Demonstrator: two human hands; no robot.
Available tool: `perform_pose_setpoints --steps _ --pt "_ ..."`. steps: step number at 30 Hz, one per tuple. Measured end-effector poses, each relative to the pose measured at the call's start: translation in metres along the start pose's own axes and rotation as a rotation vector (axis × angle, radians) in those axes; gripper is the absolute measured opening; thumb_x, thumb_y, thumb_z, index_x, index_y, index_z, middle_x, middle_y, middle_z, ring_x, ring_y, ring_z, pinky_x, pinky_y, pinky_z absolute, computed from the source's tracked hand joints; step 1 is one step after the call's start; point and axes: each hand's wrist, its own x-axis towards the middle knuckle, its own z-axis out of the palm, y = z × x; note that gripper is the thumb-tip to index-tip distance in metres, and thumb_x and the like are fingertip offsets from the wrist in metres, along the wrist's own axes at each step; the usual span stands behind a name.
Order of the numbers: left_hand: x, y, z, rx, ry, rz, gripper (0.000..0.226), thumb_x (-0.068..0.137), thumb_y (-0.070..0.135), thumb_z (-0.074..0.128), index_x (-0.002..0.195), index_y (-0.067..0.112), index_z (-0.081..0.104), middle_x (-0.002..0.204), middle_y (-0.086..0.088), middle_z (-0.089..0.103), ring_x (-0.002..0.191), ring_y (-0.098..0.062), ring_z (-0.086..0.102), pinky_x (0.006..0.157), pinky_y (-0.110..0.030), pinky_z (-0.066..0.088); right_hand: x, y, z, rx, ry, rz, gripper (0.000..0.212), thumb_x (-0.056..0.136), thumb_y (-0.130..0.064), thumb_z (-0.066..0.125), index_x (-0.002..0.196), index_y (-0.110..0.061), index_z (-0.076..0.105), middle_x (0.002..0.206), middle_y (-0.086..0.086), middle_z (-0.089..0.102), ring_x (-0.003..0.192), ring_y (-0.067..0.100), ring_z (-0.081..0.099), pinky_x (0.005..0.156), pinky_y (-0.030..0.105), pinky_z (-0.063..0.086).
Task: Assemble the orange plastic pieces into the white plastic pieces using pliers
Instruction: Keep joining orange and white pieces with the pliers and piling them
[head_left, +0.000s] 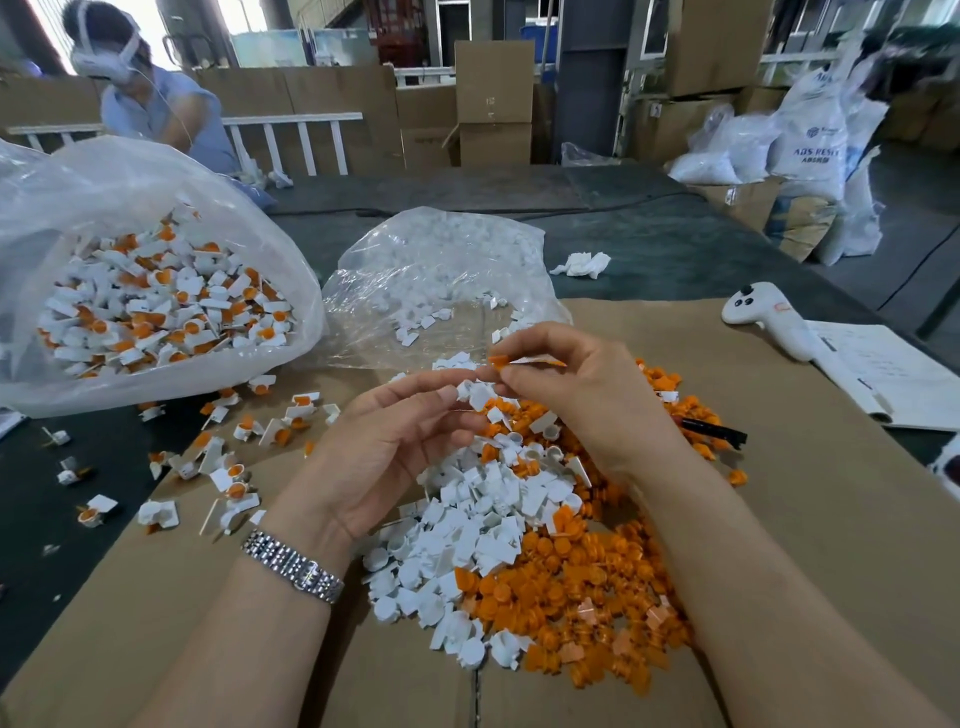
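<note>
My left hand (395, 441) pinches white piece (475, 393) | right hand (566, 384) pinches orange piece (500, 360), just above-right of it | pliers (714, 431) lie right, nearer right hand

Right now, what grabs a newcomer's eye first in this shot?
The heap of loose orange pieces and white pieces on the cardboard sheet, dead centre. Just above it, the right hand pinches an orange piece and the left hand a white piece. At left, a clear bag holds assembled parts.
</note>
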Motion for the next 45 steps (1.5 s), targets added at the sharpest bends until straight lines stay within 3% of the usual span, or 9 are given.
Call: perform_pose_setpoints --steps 2,5,9,18,23,28,35,39,45 --pt "0.000 0.000 0.000 -0.018 0.001 0.001 0.029 0.083 0.008 0.071 0.111 0.000 0.078 0.094 -0.023 0.075 0.082 -0.023 0.076 0.068 -0.023 0.061 0.000 0.000 0.000 0.049 0.002 0.010 0.012 0.093 -0.006 0.066 0.100 -0.014 0.071 0.096 -0.001 0.078 0.090 0.015 0.075 0.082 0.027 0.059" --pt "0.000 -0.001 0.001 -0.015 -0.005 0.004 0.028 0.083 0.007 0.071 0.110 0.000 0.078 0.095 -0.023 0.076 0.084 -0.023 0.077 0.069 -0.023 0.061 0.001 0.001 0.002 -0.010 0.026 -0.002 0.013 0.091 -0.006 0.067 0.097 -0.017 0.071 0.092 -0.004 0.077 0.089 0.032 0.071 0.082 0.040 0.060" --pt "0.000 -0.004 0.005 -0.018 0.026 0.000 0.018 0.082 0.003 0.071 0.096 0.005 0.082 0.090 -0.022 0.077 0.080 -0.023 0.078 0.066 -0.023 0.061 0.000 0.004 0.014 -0.226 0.006 -0.107 0.013 0.089 -0.009 0.071 0.095 -0.020 0.074 0.092 -0.010 0.071 0.076 -0.003 0.065 0.066 0.013 0.047" --pt "0.001 -0.004 0.006 -0.035 0.029 -0.014 0.022 0.079 0.006 0.071 0.098 0.002 0.082 0.083 -0.020 0.075 0.076 -0.023 0.076 0.065 -0.024 0.061 0.000 0.004 0.015 -0.328 0.046 -0.195 0.010 0.090 -0.010 0.070 0.096 -0.015 0.076 0.100 -0.006 0.066 0.089 0.006 0.066 0.083 0.021 0.055" --pt "0.000 -0.003 0.006 -0.069 -0.026 -0.072 0.023 0.085 0.013 0.065 0.100 0.005 0.081 0.088 -0.014 0.073 0.072 -0.017 0.070 0.061 -0.022 0.059 -0.001 -0.003 0.002 -0.001 0.012 -0.098 0.007 0.090 -0.015 0.074 0.096 -0.017 0.076 0.090 -0.001 0.074 0.085 0.010 0.070 0.078 0.018 0.055" --pt "0.002 -0.003 0.004 -0.082 -0.019 -0.099 0.020 0.091 0.015 0.062 0.095 0.005 0.079 0.078 -0.009 0.065 0.064 -0.014 0.062 0.054 -0.021 0.054 -0.001 0.002 0.010 -0.175 -0.078 -0.116 0.004 0.091 -0.017 0.073 0.095 -0.017 0.074 0.086 -0.003 0.073 0.079 0.009 0.067 0.074 0.020 0.054" --pt "0.001 -0.005 0.003 -0.044 -0.002 -0.020 0.017 0.094 0.018 0.063 0.104 0.006 0.070 0.080 -0.011 0.067 0.063 -0.015 0.063 0.053 -0.021 0.053 -0.001 0.005 0.017 -0.183 -0.016 -0.124 0.003 0.091 -0.020 0.074 0.093 -0.019 0.075 0.082 -0.006 0.071 0.073 0.003 0.062 0.068 0.018 0.050" --pt "0.000 -0.001 0.002 -0.004 -0.064 0.042 0.025 0.092 0.012 0.063 0.110 0.000 0.075 0.095 -0.018 0.073 0.075 -0.021 0.071 0.062 -0.024 0.058 -0.001 0.006 0.016 -0.203 0.014 -0.110 0.006 0.093 -0.023 0.072 0.094 -0.018 0.072 0.083 -0.005 0.069 0.070 -0.001 0.057 0.065 0.014 0.045" --pt "-0.003 -0.003 0.001 0.100 -0.038 0.151 0.020 0.085 0.007 0.068 0.101 0.012 0.079 0.095 -0.024 0.075 0.079 -0.027 0.075 0.069 -0.027 0.061 -0.002 0.005 0.014 -0.233 0.004 -0.117 0.005 0.093 -0.021 0.071 0.093 -0.015 0.072 0.081 -0.002 0.070 0.067 -0.001 0.057 0.062 0.014 0.045"
